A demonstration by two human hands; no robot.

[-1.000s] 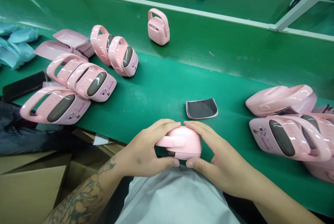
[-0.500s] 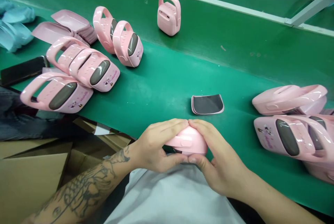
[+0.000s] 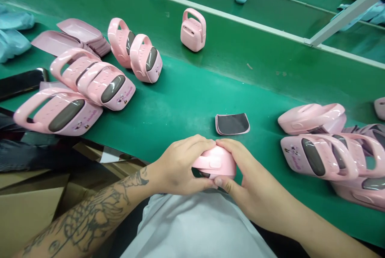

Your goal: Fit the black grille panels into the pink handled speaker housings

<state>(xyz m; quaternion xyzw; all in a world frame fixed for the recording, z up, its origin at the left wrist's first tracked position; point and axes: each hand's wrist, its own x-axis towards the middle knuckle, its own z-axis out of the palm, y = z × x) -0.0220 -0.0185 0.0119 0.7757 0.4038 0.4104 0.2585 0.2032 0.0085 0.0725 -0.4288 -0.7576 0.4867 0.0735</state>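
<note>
Both hands grip one pink plastic casing (image 3: 215,162) at the near edge of the green table (image 3: 192,101). My left hand (image 3: 177,165) wraps its left side, fingers over the top and thumb underneath. My right hand (image 3: 249,185) holds its right side the same way. The fingertips of both hands meet on top of the casing. A small dark curved panel with a pink rim (image 3: 232,124) lies flat on the table just beyond the hands.
Several pink handled casings with dark windows lie at the left (image 3: 102,87) and at the right (image 3: 321,155). One pink casing (image 3: 193,30) stands upright on the belt behind. Pink flat parts (image 3: 78,33) and blue items (image 3: 13,33) sit far left. Cardboard boxes (image 3: 27,206) are below the table.
Both hands keep the same grip on the pink casing. The view has shifted slightly; the things on the table have not moved.
</note>
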